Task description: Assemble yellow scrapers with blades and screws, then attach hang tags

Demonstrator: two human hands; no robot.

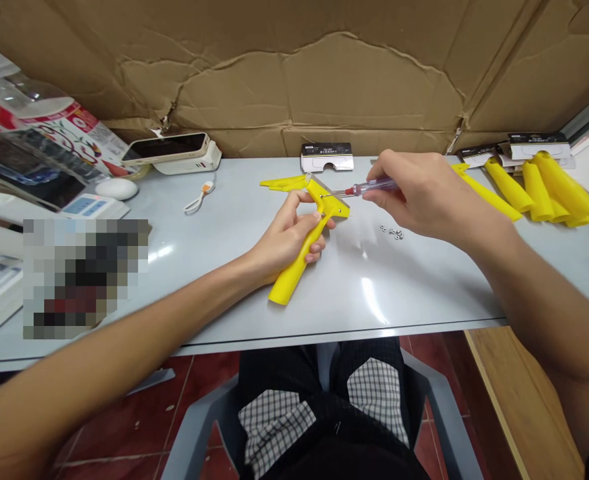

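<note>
My left hand [294,233] is wrapped round a yellow scraper [294,277], its hollow handle pointing down toward the table's front edge. Two screws show in the scraper's wide head. In my right hand [414,190] is a screwdriver [374,187] with a clear purplish handle and a red collar. Its shaft reaches left to the screw [322,197] on the head's left side. Several small metal nuts or screws [397,233] lie loose on the table below my right hand. A flat yellow piece [282,183] lies just behind the scraper head.
Several yellow handles [539,190] lie at the right with printed cards [539,143] behind them. Another card [327,157] stands against the cardboard wall [324,87]. At the left are a phone [169,148] on a white box, a short cable [200,198], a white mouse [117,189] and bottles [39,113].
</note>
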